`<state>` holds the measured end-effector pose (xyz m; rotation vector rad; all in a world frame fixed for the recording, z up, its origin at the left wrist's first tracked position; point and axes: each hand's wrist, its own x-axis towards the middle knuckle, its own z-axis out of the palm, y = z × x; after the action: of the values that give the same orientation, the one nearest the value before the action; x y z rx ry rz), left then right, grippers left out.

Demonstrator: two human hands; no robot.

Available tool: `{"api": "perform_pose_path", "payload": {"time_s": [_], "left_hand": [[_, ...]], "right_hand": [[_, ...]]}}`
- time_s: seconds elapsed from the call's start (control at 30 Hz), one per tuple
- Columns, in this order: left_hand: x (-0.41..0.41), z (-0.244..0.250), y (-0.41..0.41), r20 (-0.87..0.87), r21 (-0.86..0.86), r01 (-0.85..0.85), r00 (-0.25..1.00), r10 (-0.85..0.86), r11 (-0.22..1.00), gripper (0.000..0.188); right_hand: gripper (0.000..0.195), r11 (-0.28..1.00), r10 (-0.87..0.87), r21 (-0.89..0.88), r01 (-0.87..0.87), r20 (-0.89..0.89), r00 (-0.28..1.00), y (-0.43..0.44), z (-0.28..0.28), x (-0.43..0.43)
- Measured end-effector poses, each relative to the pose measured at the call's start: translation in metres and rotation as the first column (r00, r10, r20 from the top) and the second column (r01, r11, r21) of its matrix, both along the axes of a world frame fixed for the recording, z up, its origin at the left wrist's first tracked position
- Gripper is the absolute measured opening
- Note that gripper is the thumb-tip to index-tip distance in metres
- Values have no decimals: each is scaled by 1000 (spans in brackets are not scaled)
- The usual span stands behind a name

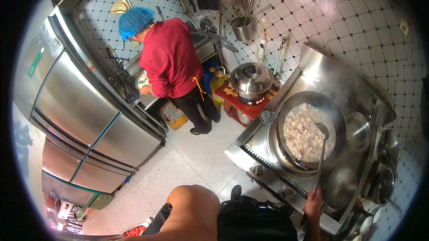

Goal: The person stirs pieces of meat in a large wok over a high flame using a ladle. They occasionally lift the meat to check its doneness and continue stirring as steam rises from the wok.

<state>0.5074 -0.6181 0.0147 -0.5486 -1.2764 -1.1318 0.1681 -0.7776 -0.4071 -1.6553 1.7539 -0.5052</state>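
Note:
My right hand (313, 204) grips the long handle of a metal ladle (320, 160). The ladle's bowl rests in a large wok (335, 112) on the stainless steel stove. Pale chopped pieces, apparently meat, lie in cloudy, steaming liquid (300, 128) inside the wok. A perforated metal strainer (341, 187) sits just right of my right hand, near the stove's front. Only the bare bent left arm (194, 204) shows at the bottom; my left hand is out of view.
Steel scouring wool (268, 118) lies on the stove's left edge. A lidded pot (252, 77) stands on a red stand (231, 98) beyond it. A co-worker in a red top (171, 56) bends over the sink counter. Stainless refrigerators (77, 90) line the left side.

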Motion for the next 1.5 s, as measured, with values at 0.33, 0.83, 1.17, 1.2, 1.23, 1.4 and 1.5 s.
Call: {"api": "perform_pose_path", "payload": {"time_s": [0.33,0.83,1.17,1.2,1.23,1.4,1.5], "left_hand": [[3,-4,-4,123,116,25,992,-39,993,30],[6,-22,-48,463,-89,485,793,-395,870,25],[6,-21,-50,542,-95,541,732,-412,836,26],[7,-21,-50,547,-92,542,729,-413,835,26],[7,-20,-50,554,-94,546,724,-412,832,26],[10,-17,-51,575,-107,559,710,-408,822,27],[15,-16,-49,555,-118,515,743,-374,849,28]], "right_hand": [[45,984,38,-168,-61,-132,990,5,16,12],[47,998,15,-52,-22,-139,990,3,27,15],[51,976,-114,179,123,-63,992,-1,16,11],[52,954,-148,256,157,-53,988,3,48,30],[52,954,-153,251,164,-63,986,3,48,30],[51,994,-78,67,85,-96,992,0,-1,3],[54,985,-6,170,24,-104,995,0,25,11]]}}
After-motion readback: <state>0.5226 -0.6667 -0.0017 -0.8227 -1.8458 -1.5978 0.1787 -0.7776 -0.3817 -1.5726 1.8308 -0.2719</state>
